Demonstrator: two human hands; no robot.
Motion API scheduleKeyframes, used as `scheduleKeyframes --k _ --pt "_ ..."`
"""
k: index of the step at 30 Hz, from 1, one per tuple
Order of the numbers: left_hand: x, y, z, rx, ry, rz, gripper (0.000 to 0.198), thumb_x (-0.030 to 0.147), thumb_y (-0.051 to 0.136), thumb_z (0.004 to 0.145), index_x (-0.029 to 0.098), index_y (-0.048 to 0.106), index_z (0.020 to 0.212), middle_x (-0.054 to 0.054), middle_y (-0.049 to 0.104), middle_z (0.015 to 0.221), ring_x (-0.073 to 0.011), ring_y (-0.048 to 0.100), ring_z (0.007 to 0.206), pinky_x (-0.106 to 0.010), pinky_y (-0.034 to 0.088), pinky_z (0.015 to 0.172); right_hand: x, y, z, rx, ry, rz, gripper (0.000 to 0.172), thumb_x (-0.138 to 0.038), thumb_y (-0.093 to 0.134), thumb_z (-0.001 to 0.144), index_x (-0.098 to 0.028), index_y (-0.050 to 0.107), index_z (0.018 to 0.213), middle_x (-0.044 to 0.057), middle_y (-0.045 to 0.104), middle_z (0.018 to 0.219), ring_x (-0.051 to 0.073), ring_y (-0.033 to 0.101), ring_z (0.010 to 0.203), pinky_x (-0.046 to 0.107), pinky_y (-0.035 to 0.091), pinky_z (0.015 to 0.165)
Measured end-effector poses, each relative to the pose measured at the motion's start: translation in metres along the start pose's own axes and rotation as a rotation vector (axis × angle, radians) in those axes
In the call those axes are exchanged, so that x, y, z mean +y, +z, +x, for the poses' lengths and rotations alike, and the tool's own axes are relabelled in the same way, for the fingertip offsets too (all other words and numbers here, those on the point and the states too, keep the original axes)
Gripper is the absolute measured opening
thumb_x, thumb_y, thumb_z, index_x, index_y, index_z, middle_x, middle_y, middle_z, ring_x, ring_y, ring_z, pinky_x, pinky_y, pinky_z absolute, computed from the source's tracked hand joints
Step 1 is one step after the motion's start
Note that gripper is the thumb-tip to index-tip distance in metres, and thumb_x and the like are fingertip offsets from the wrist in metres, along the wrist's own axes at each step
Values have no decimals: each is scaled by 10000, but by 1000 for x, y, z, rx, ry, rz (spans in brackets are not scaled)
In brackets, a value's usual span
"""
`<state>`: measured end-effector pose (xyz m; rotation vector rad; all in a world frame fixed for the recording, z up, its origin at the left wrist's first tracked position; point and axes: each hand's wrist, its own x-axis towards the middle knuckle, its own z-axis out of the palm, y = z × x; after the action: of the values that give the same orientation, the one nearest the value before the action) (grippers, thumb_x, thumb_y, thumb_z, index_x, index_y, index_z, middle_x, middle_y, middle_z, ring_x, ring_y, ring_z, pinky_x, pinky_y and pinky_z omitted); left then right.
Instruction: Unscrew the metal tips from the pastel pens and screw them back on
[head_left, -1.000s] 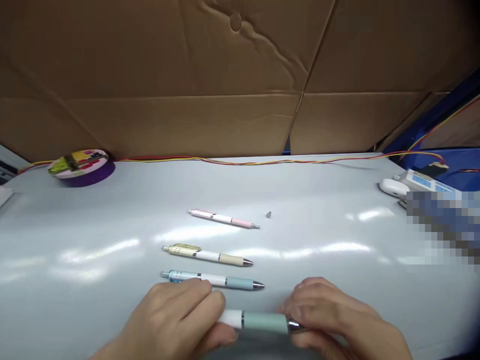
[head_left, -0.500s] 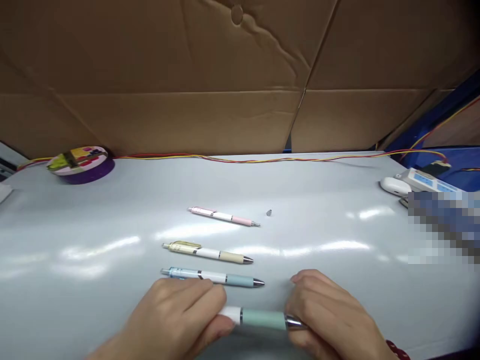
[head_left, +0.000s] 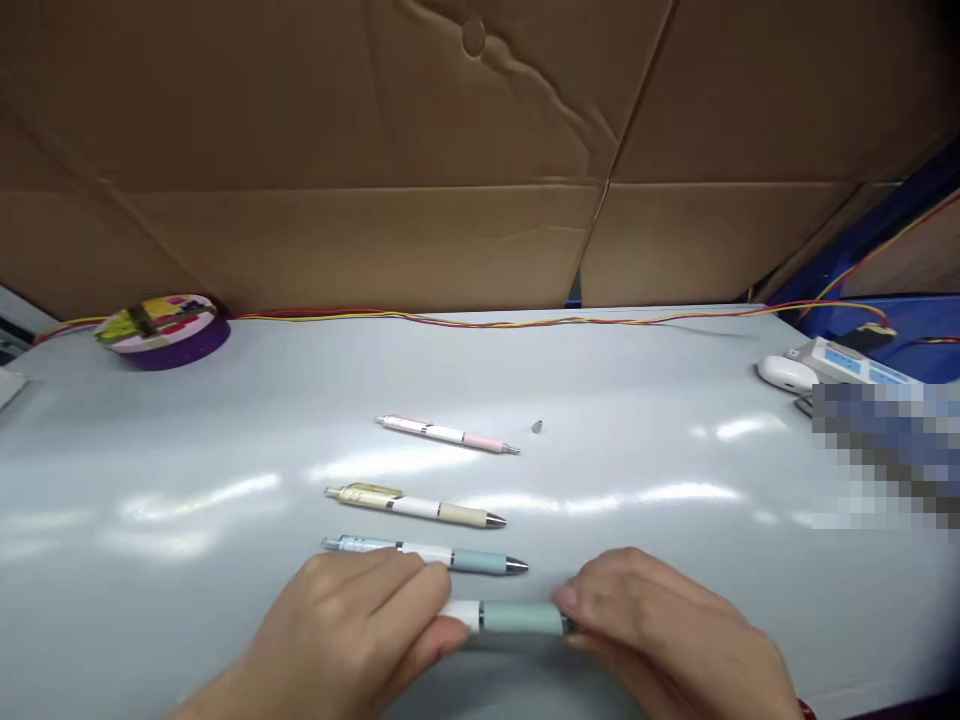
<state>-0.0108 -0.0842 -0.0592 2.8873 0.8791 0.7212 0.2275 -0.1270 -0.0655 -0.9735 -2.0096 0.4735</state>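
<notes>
Brown cardboard stands behind the far edge of a pale grey table. At the near side, the fingers of the left hand are curled tightly round the left part of a green pen, thumb pressed against its white barrel. On the right hand, thumb and forefinger are pinched together at the pen's metal tip, mostly covering it. Held level between the two hands, the pen shows its green grip, with a shadow beneath it.

Just beyond lies a blue pen, partly hidden by the left knuckles; whether they touch it I cannot tell. Farther off come a yellow pen and then a pink pen, all with tips to the right. Near the pink pen's thin silvery end sits a small metal cone.

Red and yellow wires run along the far edge. At far left is a round purple box; at far right, a white case lies beside a power strip.
</notes>
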Motion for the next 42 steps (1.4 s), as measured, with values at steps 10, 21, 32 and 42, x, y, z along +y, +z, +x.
scheduleKeyframes --k 10,21,32,42 --pt "1 0 1 -44 -23 -15 377 302 256 1007 212 365 657 58 463 508 -117 434 388 -258 251 395 -5 -4 10 -115 44 -185 360 -421 351 955 -178 589 839 5 599 615 127 554 550 231 491 516" --pt "2 1 1 -18 -1 -11 403 351 266 1003 214 375 640 59 456 499 -120 418 383 -264 248 381 -9 -5 9 -124 65 -221 432 -440 297 966 -187 540 714 -21 541 530 106 508 470 230 425 473" --pt "1 2 1 7 8 -12 435 396 248 1004 205 367 632 52 427 499 -114 381 393 -266 232 392 -9 -2 9 -71 7 -244 457 -481 278 957 -195 533 709 -20 533 525 108 485 453 232 393 461" --pt "4 -3 1 138 63 86 230 340 495 938 194 568 775 38 497 524 -122 403 454 -261 282 450 -6 -4 4 -260 64 -350 486 -311 207 1002 -198 414 577 -39 480 452 88 473 400 212 354 458"
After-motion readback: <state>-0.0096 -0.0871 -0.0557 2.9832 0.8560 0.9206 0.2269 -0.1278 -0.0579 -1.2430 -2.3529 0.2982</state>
